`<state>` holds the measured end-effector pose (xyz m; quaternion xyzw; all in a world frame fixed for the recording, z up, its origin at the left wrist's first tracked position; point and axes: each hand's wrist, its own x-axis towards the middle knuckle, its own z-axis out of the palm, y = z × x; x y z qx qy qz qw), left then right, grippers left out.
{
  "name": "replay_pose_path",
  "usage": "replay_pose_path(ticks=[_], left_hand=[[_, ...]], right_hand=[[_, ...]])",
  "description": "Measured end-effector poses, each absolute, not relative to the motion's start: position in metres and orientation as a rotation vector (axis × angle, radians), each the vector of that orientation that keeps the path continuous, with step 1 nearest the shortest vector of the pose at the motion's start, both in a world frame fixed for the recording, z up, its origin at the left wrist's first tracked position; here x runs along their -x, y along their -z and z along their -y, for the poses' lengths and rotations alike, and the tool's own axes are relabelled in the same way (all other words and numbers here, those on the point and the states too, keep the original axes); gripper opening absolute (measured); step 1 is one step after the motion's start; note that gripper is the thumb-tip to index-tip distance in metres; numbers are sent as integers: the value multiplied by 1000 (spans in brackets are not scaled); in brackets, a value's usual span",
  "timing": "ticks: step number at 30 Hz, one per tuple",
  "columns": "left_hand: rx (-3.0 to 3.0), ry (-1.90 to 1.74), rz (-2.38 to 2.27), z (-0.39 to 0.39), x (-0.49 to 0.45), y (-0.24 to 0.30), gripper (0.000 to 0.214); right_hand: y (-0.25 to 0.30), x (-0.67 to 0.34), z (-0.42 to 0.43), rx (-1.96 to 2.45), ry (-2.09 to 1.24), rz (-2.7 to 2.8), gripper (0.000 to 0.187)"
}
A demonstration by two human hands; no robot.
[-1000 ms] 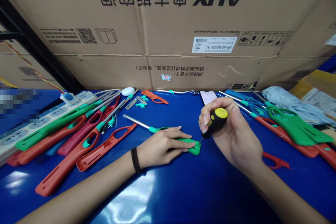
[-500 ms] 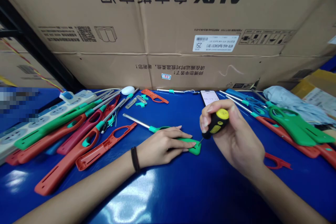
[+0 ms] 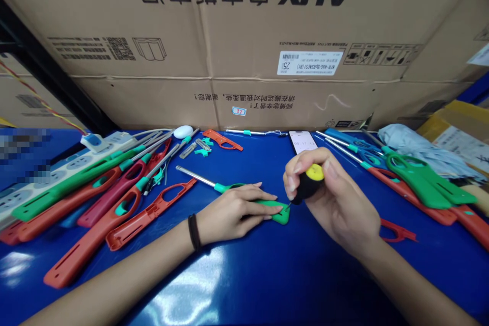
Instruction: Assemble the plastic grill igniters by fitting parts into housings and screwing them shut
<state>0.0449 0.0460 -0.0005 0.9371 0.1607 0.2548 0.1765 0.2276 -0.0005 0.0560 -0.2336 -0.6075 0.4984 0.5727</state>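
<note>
My left hand (image 3: 237, 213) lies over a green long-nosed lighter (image 3: 280, 215), holding it down against the blue table. Its metal tube (image 3: 195, 175) points up and left; the middle of the body is hidden under my fingers. Wrapped in my right hand (image 3: 336, 198) is a short black-and-yellow screwdriver (image 3: 314, 173). The screwdriver is tilted, and its thin shaft meets the lighter's butt end near a small hole. Whether the tip sits in a screw is too small to tell.
Assembled lighters (image 3: 91, 237) and a red half shell (image 3: 151, 214) lie left, by a power strip (image 3: 78, 163). Small clear and teal parts (image 3: 198, 147) and a phone (image 3: 301, 141) sit behind. More lighters (image 3: 428, 183) lie right. A large carton (image 3: 237, 25) walls the back.
My right hand and the screwdriver have shifted slightly left, and the handle has turned. The whole view has moved a little. A pale, blurred shape has appeared at the right edge.
</note>
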Motion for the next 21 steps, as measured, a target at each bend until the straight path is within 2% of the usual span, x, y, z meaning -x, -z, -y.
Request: replay_pose_path(ticks=[4,7,11,14,17,19,21], left_hand=[[-2645,-713,-454,-45,-45,-1,26],[-2645,-731,-446,-45,-45,-1,26],[-2650,-737,-433,-46,-45,1,27],[-2647,-717,-432,-47,-45,1,27],[-2644,-704,-441,-47,-45,1,28],[-2644,-711,-444,-47,-44,1,28],[-2644,-718,-443,-46,-44,2,28]], right_hand=[[-54,-226,0,538,-1052,1493,17],[-53,-221,0,494,-1021,1446,5],[-53,-217,0,494,-974,1366,16],[-53,-221,0,529,-1035,1392,4],[-54,-227,-2,565,-1064,1428,28],[-54,-230,-4,583,-1021,1441,30],[-53,-230,-6,572,-985,1433,23]])
